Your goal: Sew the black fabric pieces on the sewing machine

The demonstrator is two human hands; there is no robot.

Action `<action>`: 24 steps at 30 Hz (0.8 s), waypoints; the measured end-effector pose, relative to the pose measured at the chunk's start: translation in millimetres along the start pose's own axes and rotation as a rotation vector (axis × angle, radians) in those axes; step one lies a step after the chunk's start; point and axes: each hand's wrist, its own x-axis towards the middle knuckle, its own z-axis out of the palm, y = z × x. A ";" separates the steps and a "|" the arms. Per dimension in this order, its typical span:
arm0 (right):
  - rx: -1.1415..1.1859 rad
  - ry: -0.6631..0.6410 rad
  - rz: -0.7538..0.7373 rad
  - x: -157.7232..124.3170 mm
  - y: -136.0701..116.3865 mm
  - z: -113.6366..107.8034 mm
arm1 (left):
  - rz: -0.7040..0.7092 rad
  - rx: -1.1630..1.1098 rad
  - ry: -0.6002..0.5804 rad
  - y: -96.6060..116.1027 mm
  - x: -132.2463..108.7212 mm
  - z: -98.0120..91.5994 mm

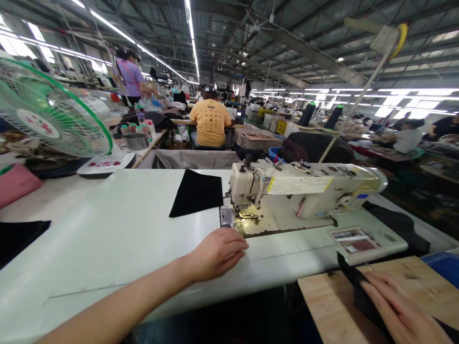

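Observation:
My left hand (215, 254) lies on the white sewing table (107, 243), just in front of the needle area of a cream industrial sewing machine (297, 188), and holds nothing. A flat black fabric piece (197, 193) rests on the table beyond it, left of the machine. My right hand (401, 310) lies on a black fabric stack (362, 296) on a plywood board (333, 306). Whether those fingers grip the fabric, I cannot tell.
A green-rimmed electric fan (50, 110) stands at the far left, and a black fabric piece (17, 239) lies at the table's left edge. A co-worker in a yellow shirt (210, 119) sits beyond the table. A blue bin (442, 267) sits at the right.

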 end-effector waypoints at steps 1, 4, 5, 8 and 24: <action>0.057 0.065 0.054 5.4 -19.0 -6.3 | -0.033 -0.097 -0.012 13.5 4.3 2.0; 0.332 -0.022 0.233 23.7 -89.1 -15.2 | -0.165 -0.376 -0.036 47.0 22.4 9.3; 0.470 -0.158 0.267 30.8 -110.8 -13.6 | -0.201 -0.480 -0.032 54.9 29.8 12.2; 0.891 -0.385 0.314 52.0 -153.1 2.6 | -0.311 -0.843 0.017 68.6 52.4 20.1; 0.959 -0.118 0.222 47.5 -192.7 44.4 | -0.612 -0.579 0.514 79.1 40.9 -40.5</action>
